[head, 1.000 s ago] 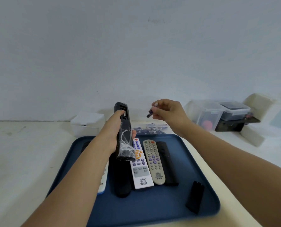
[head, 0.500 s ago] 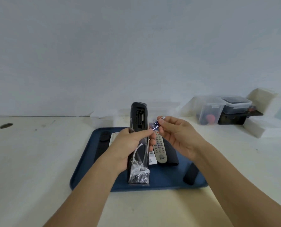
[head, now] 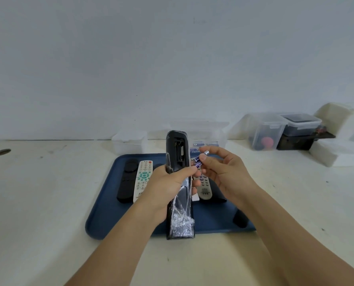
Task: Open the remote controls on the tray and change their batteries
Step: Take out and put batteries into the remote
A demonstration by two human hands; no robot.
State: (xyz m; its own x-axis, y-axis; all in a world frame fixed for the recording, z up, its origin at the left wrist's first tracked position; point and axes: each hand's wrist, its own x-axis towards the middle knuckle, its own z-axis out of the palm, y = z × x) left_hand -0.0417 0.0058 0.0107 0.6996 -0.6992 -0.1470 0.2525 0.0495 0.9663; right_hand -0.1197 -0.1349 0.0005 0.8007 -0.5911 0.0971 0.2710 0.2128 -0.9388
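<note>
My left hand (head: 168, 188) grips a black remote (head: 177, 153) upright over the blue tray (head: 101, 213). Its back faces me, the battery bay is uncovered, and clear plastic wrap hangs around its lower half. My right hand (head: 223, 172) pinches purple batteries (head: 200, 159) right beside the bay, their metal tips pointing up and right. On the tray lie a black remote (head: 126, 180), a white remote (head: 143, 178), a grey remote (head: 205, 187) partly behind my hands, and a loose black battery cover (head: 240, 218) near the right rim.
A clear box holding more batteries (head: 207, 144) stands just behind the tray, beside a small white box (head: 129, 142). Lidded plastic containers (head: 283, 131) and white foam blocks (head: 337, 149) sit at the back right. A round hole (head: 2, 152) marks the table's far left.
My view has pulled back and lowered. The left hand has brought the black remote nearer to me, and the right hand has carried the batteries from above the tray to just beside the open bay.
</note>
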